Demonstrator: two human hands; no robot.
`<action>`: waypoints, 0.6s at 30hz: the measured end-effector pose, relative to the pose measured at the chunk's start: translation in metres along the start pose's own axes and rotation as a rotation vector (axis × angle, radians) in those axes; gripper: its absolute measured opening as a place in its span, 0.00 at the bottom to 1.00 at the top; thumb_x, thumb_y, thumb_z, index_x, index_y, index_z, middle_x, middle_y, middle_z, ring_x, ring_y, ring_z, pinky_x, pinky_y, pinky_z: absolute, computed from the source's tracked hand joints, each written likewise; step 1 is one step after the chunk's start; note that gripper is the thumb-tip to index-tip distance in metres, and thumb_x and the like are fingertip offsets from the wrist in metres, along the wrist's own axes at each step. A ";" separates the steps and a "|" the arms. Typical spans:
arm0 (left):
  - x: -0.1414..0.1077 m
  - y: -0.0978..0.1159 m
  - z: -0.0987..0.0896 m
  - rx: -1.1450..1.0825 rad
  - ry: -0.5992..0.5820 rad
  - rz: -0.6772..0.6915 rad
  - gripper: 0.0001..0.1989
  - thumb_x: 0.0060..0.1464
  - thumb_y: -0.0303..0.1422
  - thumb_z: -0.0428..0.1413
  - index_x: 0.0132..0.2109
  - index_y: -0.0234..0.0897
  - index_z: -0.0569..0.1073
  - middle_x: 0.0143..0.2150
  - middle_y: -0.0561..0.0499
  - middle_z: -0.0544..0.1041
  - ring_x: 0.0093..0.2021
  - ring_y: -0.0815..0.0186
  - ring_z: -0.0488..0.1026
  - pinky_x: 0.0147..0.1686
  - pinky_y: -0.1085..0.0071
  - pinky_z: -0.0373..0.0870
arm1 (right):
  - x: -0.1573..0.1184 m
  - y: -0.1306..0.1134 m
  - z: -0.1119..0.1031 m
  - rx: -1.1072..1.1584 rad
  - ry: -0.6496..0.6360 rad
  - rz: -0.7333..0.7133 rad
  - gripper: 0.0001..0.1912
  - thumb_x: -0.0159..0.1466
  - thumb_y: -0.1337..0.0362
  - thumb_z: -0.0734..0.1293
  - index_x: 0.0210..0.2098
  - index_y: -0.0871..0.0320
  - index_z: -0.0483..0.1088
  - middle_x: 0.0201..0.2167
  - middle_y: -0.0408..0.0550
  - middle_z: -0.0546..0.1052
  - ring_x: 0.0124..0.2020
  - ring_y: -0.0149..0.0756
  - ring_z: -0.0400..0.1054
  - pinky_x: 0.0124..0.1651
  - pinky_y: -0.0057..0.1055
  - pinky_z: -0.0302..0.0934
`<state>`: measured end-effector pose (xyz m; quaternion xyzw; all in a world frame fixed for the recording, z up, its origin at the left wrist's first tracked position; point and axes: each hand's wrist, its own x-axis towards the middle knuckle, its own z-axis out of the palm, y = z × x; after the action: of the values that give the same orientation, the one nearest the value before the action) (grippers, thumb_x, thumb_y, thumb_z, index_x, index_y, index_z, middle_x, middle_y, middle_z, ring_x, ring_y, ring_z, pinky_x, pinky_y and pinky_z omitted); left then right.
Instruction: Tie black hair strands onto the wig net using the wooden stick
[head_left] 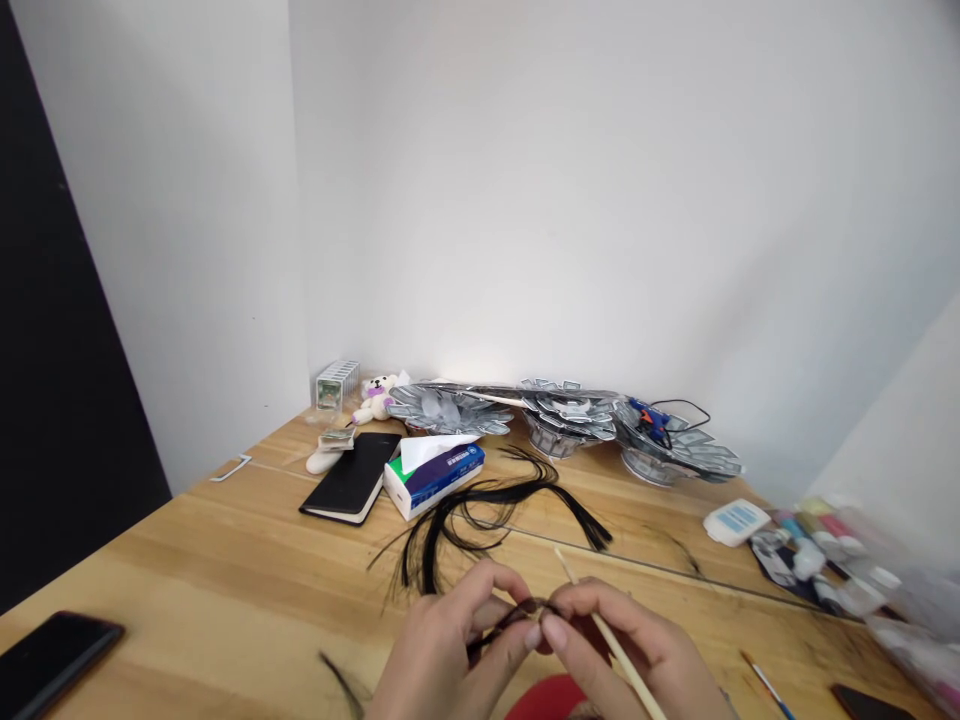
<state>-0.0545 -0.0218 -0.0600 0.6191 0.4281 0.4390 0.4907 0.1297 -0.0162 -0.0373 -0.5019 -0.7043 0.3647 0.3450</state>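
My left hand (450, 645) and my right hand (637, 640) meet at the bottom middle, fingertips almost touching. Both pinch a thin dark strand of hair or fibre (501, 628); what exactly sits between the tips is too small to make out. A pale slender wooden stick (616, 646) is also held in my right hand, slanting up to the left. Below the hands shows part of something red (546, 698). Just beyond them, long black hair-like strands (504, 494) lie loose on the wooden table (247, 580).
A tissue box (442, 484) and black notebook (351, 478) lie behind. Flower-shaped grey paper bowls (559, 430) line the wall near a white teddy bear (375, 398). Left is a phone (56, 660); right are a white case (736, 522), a paintbrush (766, 684) and small bottles (829, 535).
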 end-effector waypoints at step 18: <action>0.002 0.022 -0.019 0.096 0.056 -0.002 0.09 0.53 0.41 0.63 0.31 0.41 0.79 0.41 0.48 0.81 0.50 0.52 0.71 0.54 0.61 0.57 | 0.007 -0.009 0.000 0.067 -0.139 0.047 0.09 0.62 0.56 0.67 0.30 0.54 0.67 0.25 0.39 0.67 0.27 0.34 0.59 0.32 0.28 0.55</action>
<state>-0.0702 -0.0185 -0.0353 0.6289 0.4630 0.4347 0.4485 0.1242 -0.0114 -0.0288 -0.4798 -0.7020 0.4302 0.3033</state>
